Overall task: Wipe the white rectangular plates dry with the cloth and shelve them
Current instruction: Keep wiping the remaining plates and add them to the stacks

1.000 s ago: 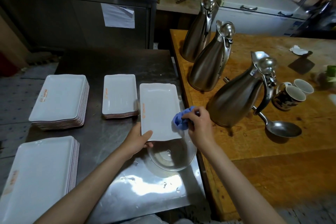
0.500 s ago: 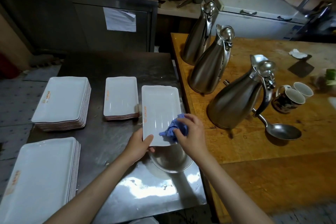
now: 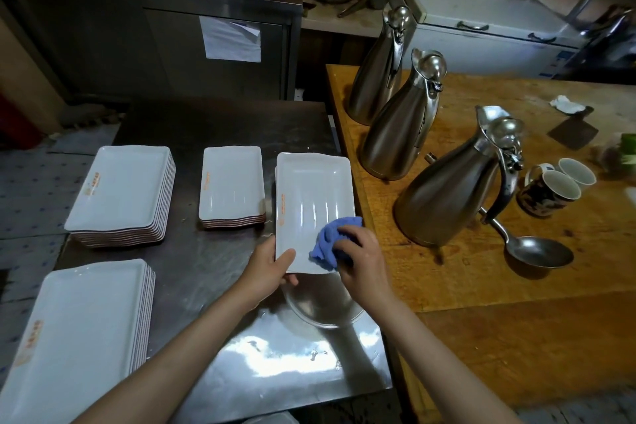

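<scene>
Over steel counter [image 3: 213, 262], left hand [image 3: 266, 270] grips glossy white plate [image 3: 313, 203], right hand [image 3: 361, 262] clutching cloth [image 3: 327, 243].

White rectangular plate [image 3: 311, 203]: long axis running away from the viewer, orange marking along its left rim, held above the steel table. Blue cloth [image 3: 330, 241]: bunched, pressed on the plate's near right corner. Three stacks of like plates on the table: far left [image 3: 120, 189], far centre [image 3: 231, 182], near left [image 3: 75, 330], each with orange marking.
</scene>
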